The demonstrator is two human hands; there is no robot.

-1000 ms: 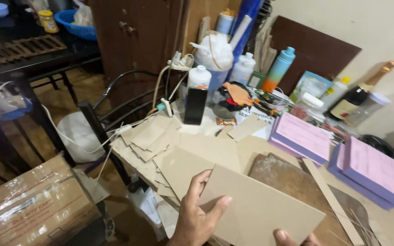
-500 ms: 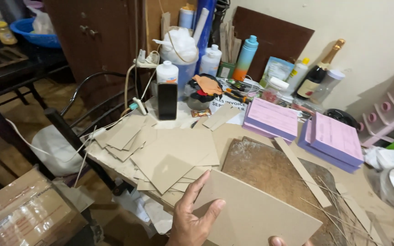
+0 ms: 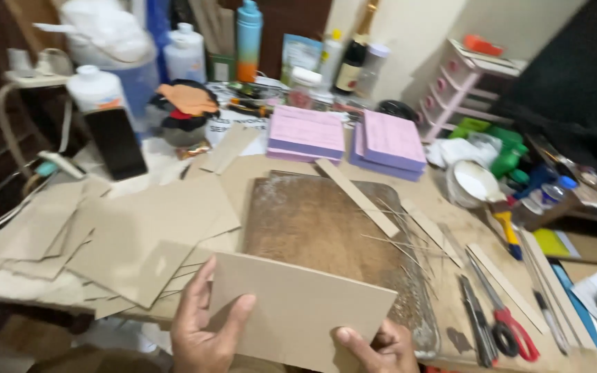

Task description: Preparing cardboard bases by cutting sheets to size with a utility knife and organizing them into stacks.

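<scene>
A tan rectangular cardboard sheet [image 3: 298, 311] is held at the near edge of the table by both hands. My left hand [image 3: 198, 328] grips its left edge, thumb on top. My right hand [image 3: 374, 349] holds the lower right edge, thumb on the face. The sheet hangs over the near end of a brown wooden board [image 3: 319, 221] that lies flat in the middle of the table.
Several loose cardboard pieces [image 3: 133, 231] lie at left. Cardboard strips [image 3: 357, 197] and thin wires cross the board. Red-handled scissors [image 3: 509, 314] and a knife lie at right. Two pink stacks [image 3: 343, 135], bottles, a white bowl [image 3: 475, 183] and a black phone [image 3: 115, 141] stand behind.
The view has swung right and closer to the table. My right hand has come further into view on the sheet's lower edge; both hands keep hold of it.
</scene>
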